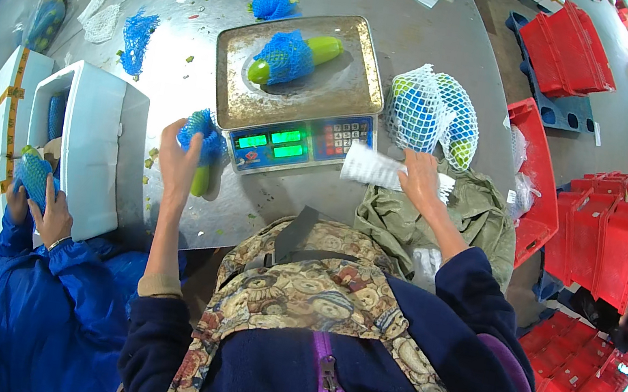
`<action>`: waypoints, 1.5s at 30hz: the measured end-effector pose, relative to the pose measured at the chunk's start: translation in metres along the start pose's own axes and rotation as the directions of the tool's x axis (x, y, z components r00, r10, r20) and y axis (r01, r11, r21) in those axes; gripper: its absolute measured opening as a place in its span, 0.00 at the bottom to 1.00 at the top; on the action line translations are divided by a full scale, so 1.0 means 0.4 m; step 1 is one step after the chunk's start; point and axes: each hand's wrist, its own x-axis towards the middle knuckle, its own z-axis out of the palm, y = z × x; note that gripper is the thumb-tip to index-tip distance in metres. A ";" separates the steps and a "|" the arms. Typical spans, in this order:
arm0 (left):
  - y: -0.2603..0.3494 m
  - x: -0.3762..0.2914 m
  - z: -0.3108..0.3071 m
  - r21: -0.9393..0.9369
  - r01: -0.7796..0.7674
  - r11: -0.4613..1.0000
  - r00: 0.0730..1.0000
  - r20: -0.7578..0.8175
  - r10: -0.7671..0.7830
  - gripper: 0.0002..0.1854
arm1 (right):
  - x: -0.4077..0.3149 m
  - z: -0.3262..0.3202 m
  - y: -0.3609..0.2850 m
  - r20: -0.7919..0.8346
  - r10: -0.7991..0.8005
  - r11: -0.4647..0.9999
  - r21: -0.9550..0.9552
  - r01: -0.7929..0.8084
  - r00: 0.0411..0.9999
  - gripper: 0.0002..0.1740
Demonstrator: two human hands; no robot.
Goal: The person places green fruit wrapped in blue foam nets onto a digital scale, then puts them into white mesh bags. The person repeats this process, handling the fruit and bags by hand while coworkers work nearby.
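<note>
My left hand (178, 153) grips a pale green squash, likely a zucchini (200, 180), by the blue foam net (201, 124) around its upper part. It is on the metal table just left of a digital scale (301, 143). Another squash (323, 50), half covered by a blue foam net, lies tilted on the scale's worn metal pan (230, 103). My right hand (421, 179) holds a strip of white paper labels (371, 167) beside the scale's keypad. Just beyond that hand, white mesh nets (417, 111) hold several blue-wrapped squashes.
At left, a co-worker's hands (53, 219) hold a netted squash (33, 176) by an open white foam box (93, 149). Loose blue net (138, 42) lies on the table. Olive cloth (472, 209) is under my right forearm, with a red crate (539, 213) at the table's right edge.
</note>
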 end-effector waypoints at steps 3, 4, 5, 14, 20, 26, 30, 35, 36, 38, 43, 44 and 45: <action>0.121 -0.016 0.049 -0.297 0.097 0.950 0.952 0.306 -0.001 0.27 | 0.034 -0.063 -0.051 0.231 -0.016 0.942 0.329 -0.063 0.973 0.09; 0.143 -0.037 0.088 -0.349 0.102 0.932 0.923 0.381 0.042 0.29 | 0.032 -0.089 -0.085 0.130 -0.039 0.923 0.384 -0.014 0.991 0.03; 0.165 -0.063 0.122 -0.395 0.114 0.912 0.891 0.447 0.083 0.31 | 0.037 -0.117 -0.111 0.140 -0.097 0.888 0.460 0.022 0.985 0.04; 0.353 -0.069 0.122 -0.521 0.310 0.796 0.863 0.506 -0.005 0.23 | 0.043 -0.249 -0.208 -0.090 -0.043 0.729 0.679 0.093 0.995 0.14; 0.495 -0.064 0.008 -0.211 -0.556 0.804 0.830 -0.111 0.546 0.14 | 0.032 -0.366 -0.338 -0.002 -0.179 0.023 1.000 0.006 0.984 0.37; 0.542 -0.141 0.111 -0.273 -0.576 0.770 0.800 0.002 0.599 0.19 | 0.028 -0.361 -0.345 0.266 -0.193 -0.328 0.890 -0.317 0.945 0.42; 0.519 -0.110 0.133 -0.282 -0.585 0.761 0.798 -0.029 0.602 0.13 | 0.029 -0.333 -0.347 0.273 -0.189 -0.292 0.901 -0.319 0.943 0.39; 0.484 -0.073 0.093 -0.785 0.372 0.494 0.863 0.489 0.127 0.06 | 0.063 -0.312 -0.351 0.193 -0.212 -0.102 0.971 -0.218 0.958 0.26; 0.469 -0.071 0.094 -0.785 0.416 0.460 0.862 0.502 0.077 0.07 | 0.072 -0.303 -0.336 0.335 -0.192 -0.051 0.935 -0.350 0.922 0.25; 0.464 -0.072 0.095 -0.787 0.497 0.365 0.842 0.540 0.019 0.07 | 0.083 -0.298 -0.328 0.437 -0.145 0.112 0.899 -0.424 0.888 0.25; 0.478 -0.082 0.116 -0.678 0.134 0.722 0.896 0.394 0.204 0.04 | 0.069 -0.337 -0.367 0.282 -0.178 0.314 0.924 -0.217 0.943 0.29; 0.495 -0.074 0.098 -0.697 0.259 0.669 0.860 0.482 0.168 0.03 | 0.072 -0.343 -0.371 0.266 -0.151 0.251 0.942 -0.223 0.952 0.27; 0.509 -0.068 0.077 -0.698 0.381 0.607 0.813 0.565 0.139 0.04 | 0.073 -0.349 -0.376 0.252 -0.125 0.187 0.956 -0.226 0.960 0.26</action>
